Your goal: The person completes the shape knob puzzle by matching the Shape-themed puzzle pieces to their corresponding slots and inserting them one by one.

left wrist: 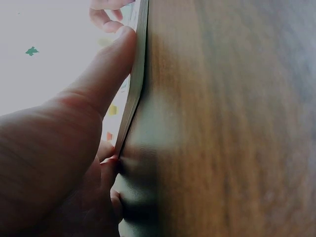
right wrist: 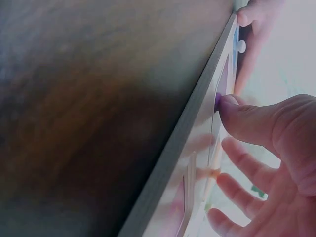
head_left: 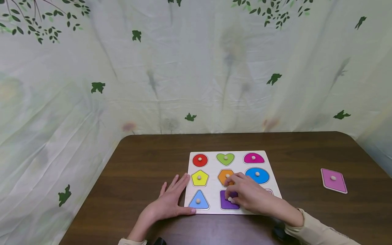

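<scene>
A white shape puzzle board [head_left: 214, 163] lies on the table with knobbed pieces in its slots. My right hand [head_left: 252, 194] reaches over the board's lower right; its thumb and index finger pinch at the white knob of the purple square piece [head_left: 225, 205], which sits in the bottom middle slot. In the right wrist view the thumb [right wrist: 256, 118] touches by the purple piece and the other fingers spread above the board. Fingers extended, my left hand [head_left: 168, 200] rests against the board's left edge, its thumb [left wrist: 116, 54] along the bottom left corner.
Off to the right on the brown table [head_left: 147, 160] lies a pink four-sided piece [head_left: 333, 182] with a knob. The right hand partly covers the board's bottom right slot. Behind the table hangs a pale curtain [head_left: 199, 68] with leaf prints.
</scene>
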A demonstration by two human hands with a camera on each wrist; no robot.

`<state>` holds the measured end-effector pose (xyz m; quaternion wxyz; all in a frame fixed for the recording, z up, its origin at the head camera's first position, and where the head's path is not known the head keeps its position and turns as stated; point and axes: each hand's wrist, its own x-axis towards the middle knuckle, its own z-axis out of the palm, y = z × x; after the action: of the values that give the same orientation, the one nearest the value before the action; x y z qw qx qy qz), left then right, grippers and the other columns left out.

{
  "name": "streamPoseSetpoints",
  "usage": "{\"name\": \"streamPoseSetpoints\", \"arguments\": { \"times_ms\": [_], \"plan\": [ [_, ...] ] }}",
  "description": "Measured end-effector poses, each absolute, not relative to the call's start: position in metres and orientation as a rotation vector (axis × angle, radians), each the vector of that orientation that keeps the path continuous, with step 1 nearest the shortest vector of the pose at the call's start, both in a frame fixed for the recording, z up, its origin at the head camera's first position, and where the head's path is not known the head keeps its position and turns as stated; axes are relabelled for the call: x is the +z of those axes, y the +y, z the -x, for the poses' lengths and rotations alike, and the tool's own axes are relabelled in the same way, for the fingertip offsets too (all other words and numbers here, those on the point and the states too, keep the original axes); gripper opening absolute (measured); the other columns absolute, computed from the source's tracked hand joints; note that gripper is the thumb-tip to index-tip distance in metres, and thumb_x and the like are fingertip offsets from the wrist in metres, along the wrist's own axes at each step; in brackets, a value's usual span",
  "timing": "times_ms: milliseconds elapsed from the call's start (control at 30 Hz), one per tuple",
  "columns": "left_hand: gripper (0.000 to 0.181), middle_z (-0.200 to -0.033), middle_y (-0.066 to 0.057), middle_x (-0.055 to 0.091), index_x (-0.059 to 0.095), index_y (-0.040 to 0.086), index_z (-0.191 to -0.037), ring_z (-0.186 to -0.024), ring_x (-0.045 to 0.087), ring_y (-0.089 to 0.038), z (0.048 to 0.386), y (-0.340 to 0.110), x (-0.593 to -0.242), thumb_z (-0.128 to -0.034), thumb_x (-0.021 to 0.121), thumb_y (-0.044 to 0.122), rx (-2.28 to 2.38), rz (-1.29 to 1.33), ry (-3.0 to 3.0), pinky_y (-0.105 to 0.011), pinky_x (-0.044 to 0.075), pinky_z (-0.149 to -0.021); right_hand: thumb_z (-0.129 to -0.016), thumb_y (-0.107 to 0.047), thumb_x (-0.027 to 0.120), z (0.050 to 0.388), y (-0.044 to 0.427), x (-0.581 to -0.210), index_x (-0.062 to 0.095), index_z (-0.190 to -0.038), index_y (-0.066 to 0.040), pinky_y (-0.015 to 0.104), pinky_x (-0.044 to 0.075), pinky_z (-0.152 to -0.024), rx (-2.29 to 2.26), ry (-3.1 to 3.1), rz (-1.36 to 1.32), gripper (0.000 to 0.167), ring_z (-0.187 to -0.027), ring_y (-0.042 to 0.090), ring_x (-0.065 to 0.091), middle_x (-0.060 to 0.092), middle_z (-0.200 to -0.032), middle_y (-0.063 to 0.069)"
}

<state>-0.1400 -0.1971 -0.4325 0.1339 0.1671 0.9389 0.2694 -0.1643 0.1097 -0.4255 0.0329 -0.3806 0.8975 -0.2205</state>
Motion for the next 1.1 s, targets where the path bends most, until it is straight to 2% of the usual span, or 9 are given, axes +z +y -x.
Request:
{"name": "streamPoseSetpoints", "arguments": {
  "times_ms": [367, 600, 800, 1100],
  "plan": [
    [0.111, -0.163, -0.003, 0.019, 0.022, 0.014, -0.158, -0.149, 0.004, -0.033, 0.14, -0.198, -0.433, -0.0739, 0.076, 0.062, 0.787, -0.494, 2.727, -0.064, -0.003, -0.111, -0.08, -0.01, 0.081, 0.166, 0.127, -0.416, 0.073, -0.094, -0.03, 0.049, 0.043, -0.097, -0.775, 2.781, 1.186, 0.025, -0.123, 0.023, 0.046, 0.059, -0.125, -0.002],
    [0.111, -0.163, -0.003, 0.018, 0.022, 0.015, -0.158, -0.149, 0.004, -0.033, 0.141, -0.198, -0.433, -0.0738, 0.077, 0.061, 0.785, -0.477, 2.716, -0.064, -0.003, -0.112, -0.077, -0.007, 0.081, 0.167, 0.149, -0.412, 0.072, -0.094, -0.025, 0.049, 0.044, -0.092, -0.83, 2.881, 1.197, 0.026, -0.118, 0.026, 0.049, 0.06, -0.122, 0.002],
    [0.111, -0.163, -0.003, 0.018, 0.022, 0.014, -0.158, -0.149, 0.004, -0.033, 0.141, -0.198, -0.433, -0.0738, 0.077, 0.061, 0.776, -0.476, 2.72, -0.064, -0.004, -0.112, -0.078, -0.012, 0.083, 0.164, 0.173, -0.41, 0.071, -0.098, -0.025, 0.048, 0.048, -0.091, -0.857, 2.915, 1.053, 0.027, -0.12, 0.027, 0.047, 0.059, -0.125, 0.001],
    [0.111, -0.163, -0.003, 0.018, 0.021, 0.014, -0.158, -0.149, 0.003, -0.033, 0.141, -0.197, -0.432, -0.0747, 0.076, 0.062, 0.776, -0.49, 2.724, -0.064, -0.003, -0.112, -0.075, -0.009, 0.085, 0.16, 0.211, -0.408, 0.072, -0.1, -0.024, 0.051, 0.052, -0.086, -0.858, 3.058, 0.872, 0.032, -0.118, 0.034, 0.047, 0.059, -0.126, 0.01]
  ]
}}
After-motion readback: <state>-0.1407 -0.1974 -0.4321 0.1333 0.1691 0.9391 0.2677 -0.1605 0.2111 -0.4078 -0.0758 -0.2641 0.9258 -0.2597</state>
